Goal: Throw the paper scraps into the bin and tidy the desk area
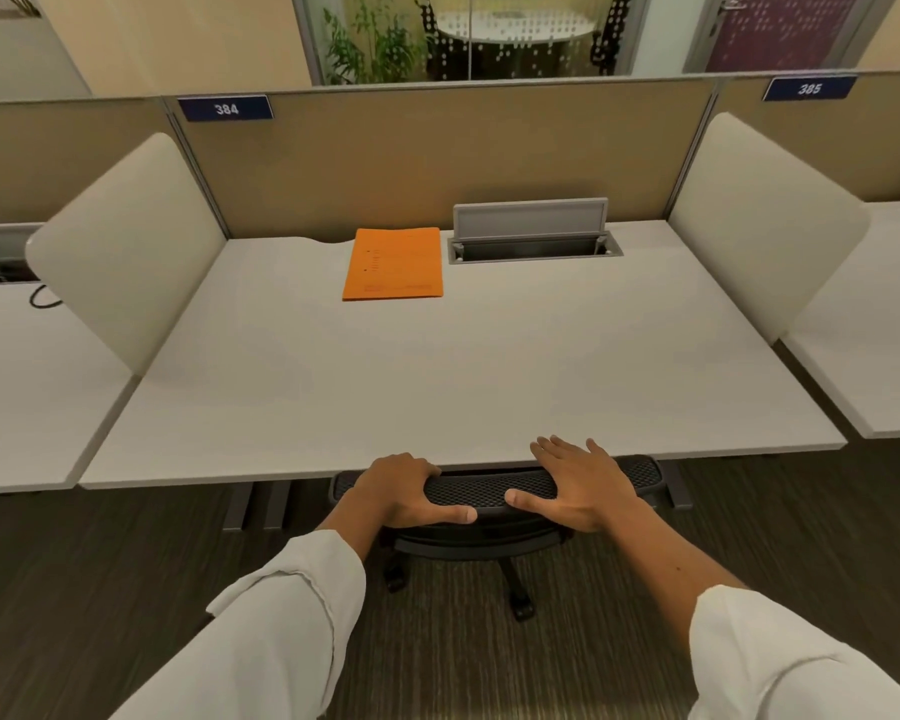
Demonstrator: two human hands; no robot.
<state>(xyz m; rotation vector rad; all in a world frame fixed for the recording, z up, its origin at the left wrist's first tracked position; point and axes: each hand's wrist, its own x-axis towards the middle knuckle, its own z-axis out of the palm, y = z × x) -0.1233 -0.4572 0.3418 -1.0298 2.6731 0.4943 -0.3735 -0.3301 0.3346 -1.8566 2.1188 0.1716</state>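
Chair [489, 491], black mesh-backed office type, tucked under the pale grey laminate desk [437, 381]. Left hand [406, 491] curls over the backrest's top edge, thumb along the near face. Right hand [583, 480] lies flat on it, fingers straight, reaching over the desk edge. Orange card folder [393, 265] sits far beyond both hands, squared. No scraps or bin visible. Advice: push evenly from both hands, straight in, stopping at the desk.
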